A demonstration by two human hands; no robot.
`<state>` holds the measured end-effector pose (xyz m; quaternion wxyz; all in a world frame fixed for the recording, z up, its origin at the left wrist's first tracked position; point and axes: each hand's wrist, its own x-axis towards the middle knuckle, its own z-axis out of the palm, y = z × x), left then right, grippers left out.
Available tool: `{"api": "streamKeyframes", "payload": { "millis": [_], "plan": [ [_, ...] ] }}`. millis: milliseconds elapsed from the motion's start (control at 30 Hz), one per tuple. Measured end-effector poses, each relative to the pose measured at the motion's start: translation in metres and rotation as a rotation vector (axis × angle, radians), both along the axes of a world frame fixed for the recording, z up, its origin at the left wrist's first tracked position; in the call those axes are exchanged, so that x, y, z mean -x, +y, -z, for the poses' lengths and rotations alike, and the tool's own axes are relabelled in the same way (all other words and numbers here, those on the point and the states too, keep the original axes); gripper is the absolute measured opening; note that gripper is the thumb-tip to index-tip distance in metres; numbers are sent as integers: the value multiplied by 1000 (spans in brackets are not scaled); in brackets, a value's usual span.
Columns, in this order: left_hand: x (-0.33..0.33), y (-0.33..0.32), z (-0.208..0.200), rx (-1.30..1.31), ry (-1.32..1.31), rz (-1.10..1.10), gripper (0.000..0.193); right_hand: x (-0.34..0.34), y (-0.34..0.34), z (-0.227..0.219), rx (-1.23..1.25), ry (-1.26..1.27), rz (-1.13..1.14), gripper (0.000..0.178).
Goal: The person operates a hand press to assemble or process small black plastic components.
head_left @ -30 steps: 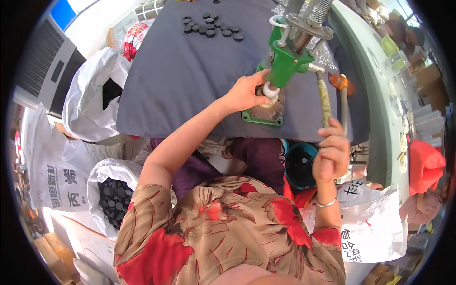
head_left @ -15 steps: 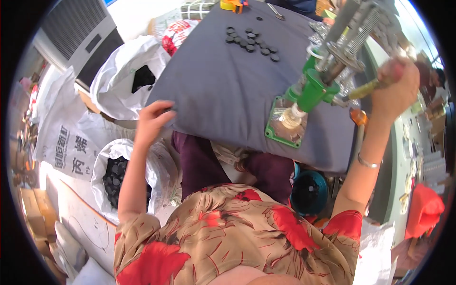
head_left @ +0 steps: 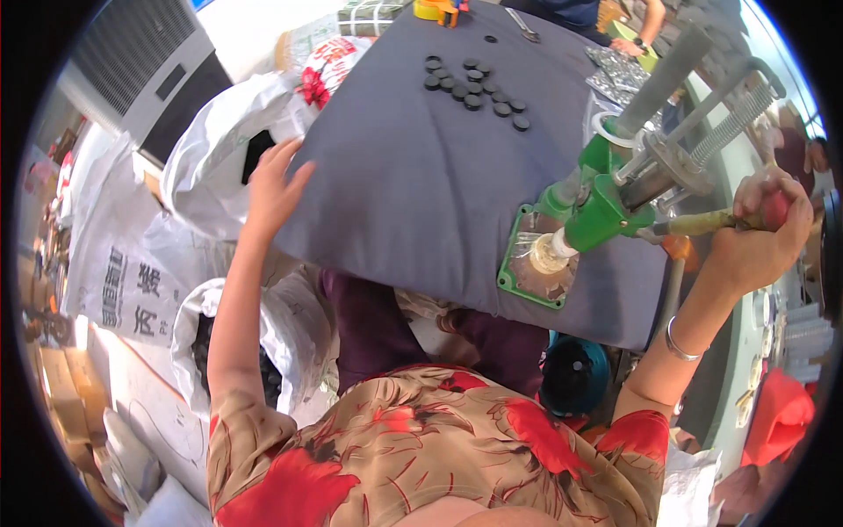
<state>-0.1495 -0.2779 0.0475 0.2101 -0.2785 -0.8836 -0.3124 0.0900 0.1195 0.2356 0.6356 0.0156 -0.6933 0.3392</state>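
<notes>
A green hand press with a metal spring and a white lower end stands at the right of the cloth-covered table. My right hand is wrapped round its lever, at the red knob on the end. The press's white tip meets its base plate; whether a piece lies beneath is hidden. Over the table's left edge, my left hand is open, fingers spread, with nothing seen in it. Several round black caps lie loose on the far part of the table.
A white sack with black contents stands left of the table, and another sack of black pieces nearer me. A teal bucket sits under the table's front. A metal spoon-like tool lies far off, near a co-worker's hand.
My right hand has moved outward and lower with the lever. My left hand has shifted up, away from the table's near corner, and its fingers have spread. A co-worker's arm shows more at the far right.
</notes>
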Motion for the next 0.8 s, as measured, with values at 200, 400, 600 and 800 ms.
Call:
{"api": "streamKeyframes", "payload": {
  "millis": [200,400,600,800],
  "plan": [
    [145,189,42,91,161,238,52,-3,6,-1,166,120,-271,30],
    [196,274,66,392,7,-23,61,1,2,2,159,116,-284,30],
    [172,277,66,514,-35,54,56,0,-8,-1,181,141,-157,32],
    [103,256,72,458,-94,39,57,1,6,2,143,116,-238,32]
  ]
}}
